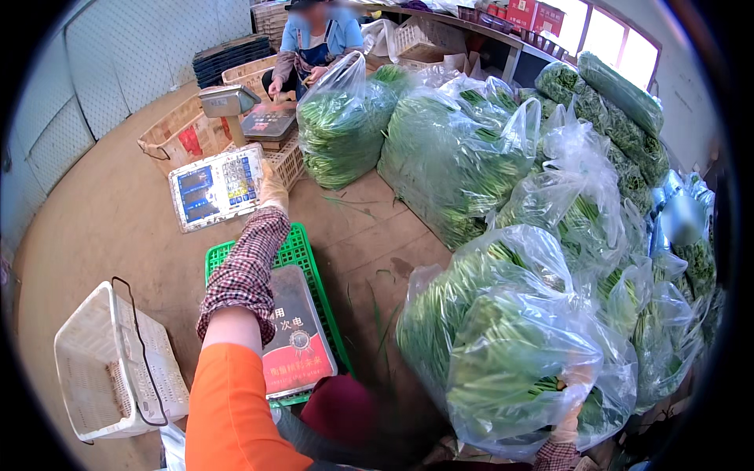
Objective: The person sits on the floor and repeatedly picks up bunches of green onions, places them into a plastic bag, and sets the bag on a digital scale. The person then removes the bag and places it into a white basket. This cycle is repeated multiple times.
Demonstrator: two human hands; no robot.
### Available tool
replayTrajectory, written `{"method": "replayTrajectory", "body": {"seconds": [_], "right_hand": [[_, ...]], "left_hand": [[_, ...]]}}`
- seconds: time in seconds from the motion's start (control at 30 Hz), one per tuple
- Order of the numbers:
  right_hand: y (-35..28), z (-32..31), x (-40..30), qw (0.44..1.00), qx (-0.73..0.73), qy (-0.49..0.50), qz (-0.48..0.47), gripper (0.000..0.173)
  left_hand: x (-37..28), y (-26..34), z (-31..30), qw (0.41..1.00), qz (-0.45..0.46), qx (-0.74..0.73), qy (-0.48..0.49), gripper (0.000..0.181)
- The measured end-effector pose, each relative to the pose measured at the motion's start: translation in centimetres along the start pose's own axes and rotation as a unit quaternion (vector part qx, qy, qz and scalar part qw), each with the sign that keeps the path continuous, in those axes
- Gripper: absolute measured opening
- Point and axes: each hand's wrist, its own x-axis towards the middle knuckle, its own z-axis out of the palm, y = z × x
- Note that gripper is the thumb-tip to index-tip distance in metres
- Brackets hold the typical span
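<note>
My left hand, in a pale glove, grips the right edge of an electronic scale's display unit, which has a keypad. Beneath that forearm, a scale platform with printed writing rests on a green plastic crate. On the right, my right hand, also gloved, reaches into a clear plastic bag of long green stalks. Plastic film partly covers its fingers, so whether they close on the stalks is unclear.
Large bags of green stalks line the right side, with bagged leafy greens behind. A white plastic basket stands at lower left. Across from me a person sits by a second scale and a crate.
</note>
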Motion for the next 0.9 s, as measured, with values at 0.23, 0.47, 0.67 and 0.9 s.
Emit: {"method": "replayTrajectory", "body": {"seconds": [0.23, 0.47, 0.67, 0.9], "right_hand": [[1.8, -0.3, 0.0, 0.989, 0.143, 0.016, 0.029, 0.038], [-2.3, 3.3, 0.0, 0.999, 0.023, -0.016, -0.041, 0.019], [-8.8, -1.0, -4.4, 0.970, 0.195, 0.048, -0.136, 0.020], [-13.0, -5.8, -13.8, 0.945, 0.210, 0.063, -0.242, 0.046]], "left_hand": [[3.5, 4.0, 7.4, 0.985, -0.071, -0.091, 0.129, 0.043], [-13.4, 6.0, -12.7, 0.800, 0.150, -0.557, 0.167, 0.051], [-34.3, 2.8, -27.9, 0.360, 0.208, -0.829, 0.373, 0.043], [-40.5, 7.0, -33.2, 0.626, 0.216, -0.628, 0.409, 0.086]]}}
